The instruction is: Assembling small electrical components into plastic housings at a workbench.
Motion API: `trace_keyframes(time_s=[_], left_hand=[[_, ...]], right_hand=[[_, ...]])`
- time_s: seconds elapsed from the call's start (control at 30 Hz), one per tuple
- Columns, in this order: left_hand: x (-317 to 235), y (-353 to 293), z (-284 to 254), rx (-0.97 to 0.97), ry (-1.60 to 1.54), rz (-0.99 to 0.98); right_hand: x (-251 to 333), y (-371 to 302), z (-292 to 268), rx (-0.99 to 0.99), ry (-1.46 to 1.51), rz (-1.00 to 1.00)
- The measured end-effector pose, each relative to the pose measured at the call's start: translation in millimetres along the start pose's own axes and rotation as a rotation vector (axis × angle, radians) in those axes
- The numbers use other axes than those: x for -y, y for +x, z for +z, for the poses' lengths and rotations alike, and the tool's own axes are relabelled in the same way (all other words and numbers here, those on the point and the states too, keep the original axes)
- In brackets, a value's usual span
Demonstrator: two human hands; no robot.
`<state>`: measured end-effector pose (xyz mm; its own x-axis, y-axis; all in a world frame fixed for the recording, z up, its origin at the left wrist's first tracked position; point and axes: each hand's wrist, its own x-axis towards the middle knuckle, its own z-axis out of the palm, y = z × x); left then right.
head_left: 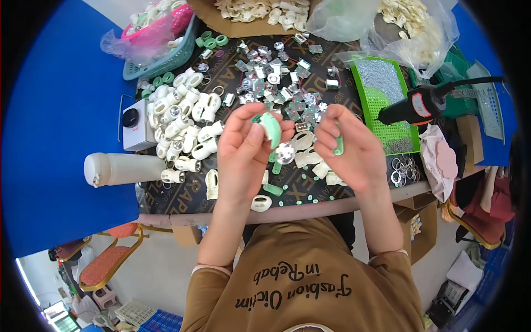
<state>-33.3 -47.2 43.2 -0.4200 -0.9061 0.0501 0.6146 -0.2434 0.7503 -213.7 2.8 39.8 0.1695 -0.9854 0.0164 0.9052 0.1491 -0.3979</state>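
My left hand (243, 148) is closed round a pale green plastic shell (271, 128), held above the front middle of the table. Just below it shows a round silver reflector (285, 153); I cannot tell whether it is joined to the shell. My right hand (354, 148), a little apart to the right, has its fingers curled on a small green plastic piece (338, 145). Beneath the hands lie cream-white shell halves (303, 141), several tiny green buttons (299, 202) and a white oval shell (261, 203) near the table's front edge.
White lamp-like casings (180, 119) are heaped on the left beside a white bottle (124, 169). Loose circuit boards with reflectors (271, 74) spread at the back. On the right, a green tray (381, 119) holds screws, with a black corded electric screwdriver (412, 106) over it. Metal rings (405, 171) lie nearby.
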Motion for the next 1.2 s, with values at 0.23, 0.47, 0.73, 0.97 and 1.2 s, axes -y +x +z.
trace_keyframes(time_s=[0.23,0.47,0.73,0.97,1.2], left_hand=[[-2,-3,-16,-0.03,0.008,0.007],[-6,-12,-22,-0.081,0.016,-0.022],[1,-39,-2,0.047,0.481,-0.025],[-4,-36,21,0.063,1.054,0.398],[0,-40,22,-0.001,0.951,0.398]], right_hand=[[-9,-8,10,0.102,-0.005,-0.034],[-8,-11,18,0.041,0.046,-0.04],[-24,-12,25,-0.112,0.119,-0.103],[-33,-18,27,-0.121,-0.158,-0.101],[-43,-23,29,-0.22,-0.168,-0.099]])
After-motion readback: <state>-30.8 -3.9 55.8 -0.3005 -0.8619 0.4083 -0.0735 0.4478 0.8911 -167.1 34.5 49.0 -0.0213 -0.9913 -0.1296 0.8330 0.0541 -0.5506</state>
